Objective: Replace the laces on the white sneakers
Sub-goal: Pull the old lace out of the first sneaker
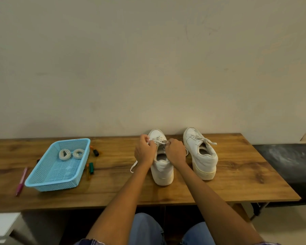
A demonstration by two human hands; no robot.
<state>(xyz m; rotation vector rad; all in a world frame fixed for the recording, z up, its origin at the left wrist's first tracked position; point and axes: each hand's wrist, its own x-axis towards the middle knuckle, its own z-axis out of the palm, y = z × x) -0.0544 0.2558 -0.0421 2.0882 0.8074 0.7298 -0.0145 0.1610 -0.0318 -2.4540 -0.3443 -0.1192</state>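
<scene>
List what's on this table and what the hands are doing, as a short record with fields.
surface: wooden table
left hand: pinches the lace of the left sneaker
right hand: pinches the same lace
right sneaker: apart, still laced
basket: blue, holds two coiled laces
beside basket: pink pen, markers
stage: old lace being undone

Two laced white sneakers [200,152] stand heels-near on the table; coiled laces [71,154] in basket.
</scene>
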